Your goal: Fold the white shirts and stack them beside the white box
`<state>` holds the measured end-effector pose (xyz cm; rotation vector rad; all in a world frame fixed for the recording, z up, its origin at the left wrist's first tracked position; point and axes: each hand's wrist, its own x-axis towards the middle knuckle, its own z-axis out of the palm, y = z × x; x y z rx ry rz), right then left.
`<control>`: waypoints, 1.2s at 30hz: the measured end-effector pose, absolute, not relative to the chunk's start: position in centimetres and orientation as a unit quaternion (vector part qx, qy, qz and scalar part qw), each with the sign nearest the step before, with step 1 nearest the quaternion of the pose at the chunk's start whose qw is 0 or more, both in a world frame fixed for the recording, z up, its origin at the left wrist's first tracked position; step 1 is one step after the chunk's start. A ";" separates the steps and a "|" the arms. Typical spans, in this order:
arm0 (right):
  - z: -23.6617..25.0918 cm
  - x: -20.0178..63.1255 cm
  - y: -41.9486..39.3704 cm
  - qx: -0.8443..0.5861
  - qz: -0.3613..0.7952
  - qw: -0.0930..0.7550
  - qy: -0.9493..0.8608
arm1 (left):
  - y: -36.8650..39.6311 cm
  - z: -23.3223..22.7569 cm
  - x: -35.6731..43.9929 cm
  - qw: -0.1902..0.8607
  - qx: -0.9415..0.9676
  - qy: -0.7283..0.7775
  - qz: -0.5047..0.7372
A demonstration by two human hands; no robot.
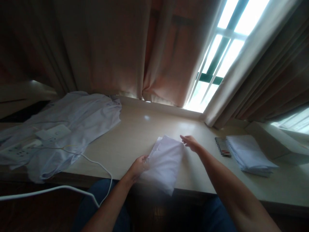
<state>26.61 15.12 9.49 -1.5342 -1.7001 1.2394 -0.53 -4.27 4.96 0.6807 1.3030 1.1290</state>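
Note:
A folded white cloth [165,161] lies at the table's front, its near corner reaching past the edge. My left hand [140,166] grips its left side, thumb on top and the other fingers mostly hidden. At the far right corner of the cloth is my right hand [189,142], fingers stretched out and apart. Whether those fingertips touch the fabric is hard to tell. The lower part of the cloth looks blurred.
On the left, a crumpled white cloth [96,112] lies under power strips [56,132] with a white cable [96,162] looping over the front edge. To the right are a pixelated flat object [222,146], a folded white stack [249,153] and a pale box [272,140]. Curtains [108,48] hang behind.

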 end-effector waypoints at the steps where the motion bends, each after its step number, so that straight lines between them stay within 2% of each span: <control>1: 9.0 26.2 15.2 -0.582 0.433 0.279 -0.629 | -4.4 4.9 -0.1 0.604 0.301 0.558 0.483; 6: 7.8 25.6 14.6 -0.624 0.277 0.357 -0.637 | -4.7 5.0 1.7 0.603 0.328 0.560 0.463; 12: 6.6 24.7 10.3 -0.605 0.157 0.393 -0.674 | -4.2 4.9 2.4 0.480 0.370 0.666 0.434; 17: 5.1 22.2 6.7 -0.576 0.086 0.326 -0.745 | -4.1 4.4 2.7 0.419 0.397 0.714 0.397; 21: 5.4 20.4 5.7 -0.564 0.069 0.248 -0.785 | -3.6 5.9 3.9 0.181 0.561 0.711 0.384; 23: 5.7 19.8 5.6 -0.566 0.069 0.203 -0.796 | -2.4 6.9 4.9 0.113 0.661 0.658 0.344; 26: 6.0 19.3 5.3 -0.540 0.075 0.125 -0.829 | 0.7 7.5 6.2 0.111 0.737 0.612 0.267; 30: 5.8 19.0 4.9 -0.502 0.067 0.044 -0.861 | 4.7 5.9 6.3 0.149 0.730 0.625 0.233; 33: 5.4 18.7 4.8 -0.515 0.059 0.055 -0.853 | 5.9 3.6 5.1 0.178 0.699 0.649 0.240; 36: 4.8 18.4 5.0 -0.516 0.050 0.095 -0.850 | 5.9 1.6 3.7 0.163 0.683 0.662 0.262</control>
